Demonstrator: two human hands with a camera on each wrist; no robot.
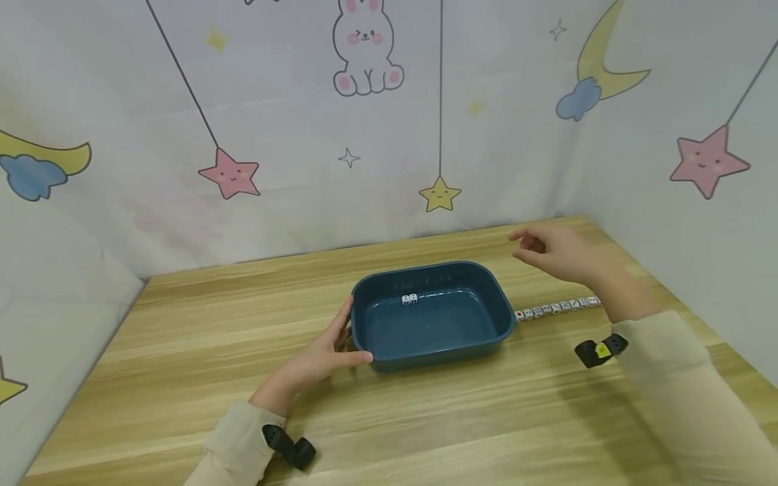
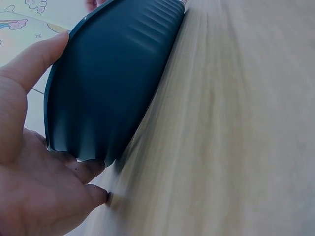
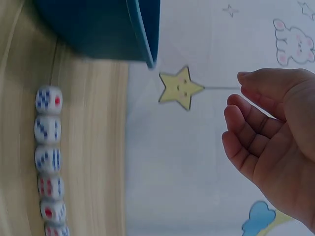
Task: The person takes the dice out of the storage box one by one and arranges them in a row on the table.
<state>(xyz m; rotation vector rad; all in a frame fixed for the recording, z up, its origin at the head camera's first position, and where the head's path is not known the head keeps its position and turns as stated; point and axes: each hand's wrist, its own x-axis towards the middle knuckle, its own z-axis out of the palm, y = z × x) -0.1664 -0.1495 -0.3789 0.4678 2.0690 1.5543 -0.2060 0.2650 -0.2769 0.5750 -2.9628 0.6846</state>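
Note:
A dark blue plastic basin (image 1: 437,344) stands on the wooden table. My left hand (image 1: 319,358) grips its left end, the thumb on the front rim and the fingers round the side; in the left wrist view the thumb (image 2: 39,59) lies at the rim and the fingertips reach the lower edge. Two white dice (image 1: 410,300) lie side by side inside, near the back wall. Above the table, right of the basin, my right hand (image 1: 562,253) hovers with loosely bent fingers and nothing between them. Below it runs a row of several dice (image 1: 556,308).
The row of dice starts at the basin's right side and passes behind my right forearm. A white cloth (image 1: 292,135) printed with stars, moons and a rabbit hangs behind the wooden table (image 1: 213,324) and along its sides. A black strap camera (image 1: 292,449) sits on the left wrist.

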